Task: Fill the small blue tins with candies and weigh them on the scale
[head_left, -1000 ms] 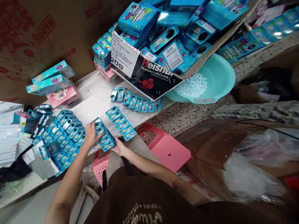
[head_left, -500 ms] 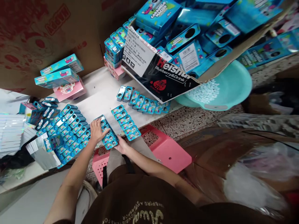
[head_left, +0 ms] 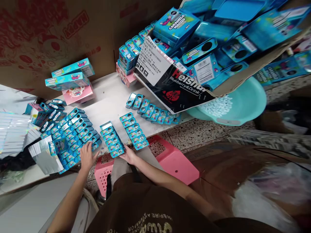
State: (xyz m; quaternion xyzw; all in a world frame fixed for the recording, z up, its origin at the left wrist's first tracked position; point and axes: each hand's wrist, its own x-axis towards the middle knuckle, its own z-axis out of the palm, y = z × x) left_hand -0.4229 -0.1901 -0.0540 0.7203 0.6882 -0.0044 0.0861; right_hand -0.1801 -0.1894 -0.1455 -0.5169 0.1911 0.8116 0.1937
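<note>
My right hand (head_left: 129,156) grips the lower right corner of a blue display box (head_left: 112,142) holding a row of small candy tins. A gap shows at that box's far end. My left hand (head_left: 87,156) reaches over the near edge of a block of standing blue tins (head_left: 75,129), fingers stretched forward and thumb apart. Its fingertips are at the nearest tins; whether they touch one is unclear. To the right of the held box lies another row of tins (head_left: 134,131). Behind that, a slanting line of tins (head_left: 150,111) stands on the white table (head_left: 104,94).
A carton (head_left: 170,92) full of blue boxes stands at back right. Beside it is a turquoise basin (head_left: 252,100) with pale candies. Blue and pink boxes (head_left: 77,94) are stacked at back left. Below the table edge is a pink stool (head_left: 179,165).
My left hand has left the display box and moved left to the block of tins. My right hand stays on the box, whose far end now shows a gap. The view has shifted slightly.
</note>
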